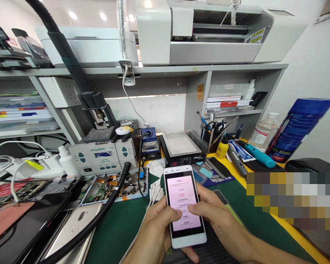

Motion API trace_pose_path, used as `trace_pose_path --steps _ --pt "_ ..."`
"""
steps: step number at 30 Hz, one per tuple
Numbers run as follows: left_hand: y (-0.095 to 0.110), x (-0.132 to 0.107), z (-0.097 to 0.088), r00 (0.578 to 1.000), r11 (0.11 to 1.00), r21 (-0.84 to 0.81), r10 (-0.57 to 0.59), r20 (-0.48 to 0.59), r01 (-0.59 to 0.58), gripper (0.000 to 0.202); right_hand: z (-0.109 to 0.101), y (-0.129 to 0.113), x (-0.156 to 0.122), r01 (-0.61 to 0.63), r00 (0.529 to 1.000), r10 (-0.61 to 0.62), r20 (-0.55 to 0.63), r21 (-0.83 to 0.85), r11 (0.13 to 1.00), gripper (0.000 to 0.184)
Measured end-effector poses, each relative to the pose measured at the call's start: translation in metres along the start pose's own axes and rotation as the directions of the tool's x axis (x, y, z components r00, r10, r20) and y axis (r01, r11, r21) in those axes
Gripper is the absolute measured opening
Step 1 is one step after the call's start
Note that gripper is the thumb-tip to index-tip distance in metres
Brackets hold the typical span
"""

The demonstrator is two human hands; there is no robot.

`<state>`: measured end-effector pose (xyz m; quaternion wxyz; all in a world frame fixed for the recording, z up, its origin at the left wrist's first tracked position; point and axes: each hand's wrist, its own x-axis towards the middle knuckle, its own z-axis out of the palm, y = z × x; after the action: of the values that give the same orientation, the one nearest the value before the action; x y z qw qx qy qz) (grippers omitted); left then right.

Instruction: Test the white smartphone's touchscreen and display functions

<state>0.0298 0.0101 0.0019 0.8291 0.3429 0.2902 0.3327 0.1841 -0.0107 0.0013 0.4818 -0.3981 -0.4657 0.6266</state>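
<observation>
A white smartphone (189, 241) is held upright between both hands, its lit screen facing me with lines of text on a pink-white page. My left hand (161, 223) wraps the phone's left edge, and its thumb lies over the lower screen. On the other side, my right hand (218, 212) grips the right edge, its thumb also over the screen. The fingers behind the phone are mostly hidden; some fingertips show below its bottom edge. Under the hands lies a dark perforated pad (217, 253) on a green mat (110, 229).
A rework station (104, 157) with a black hose stands left, behind a tray of circuit boards (112, 185). Several phones, including a gold one (77, 223), lie front left. A heating plate (181, 145) stands at the back. Right are a yellow bottle (222, 148) and a blurred patch.
</observation>
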Motion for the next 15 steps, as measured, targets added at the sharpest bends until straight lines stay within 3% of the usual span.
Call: trace_pose_path --steps 15 --pt "0.0000 -0.0006 0.0002 1.000 1.000 -0.016 -0.001 0.002 0.001 0.056 -0.0005 0.0013 0.0003 0.008 1.000 -0.008 0.008 -0.011 1.000 0.033"
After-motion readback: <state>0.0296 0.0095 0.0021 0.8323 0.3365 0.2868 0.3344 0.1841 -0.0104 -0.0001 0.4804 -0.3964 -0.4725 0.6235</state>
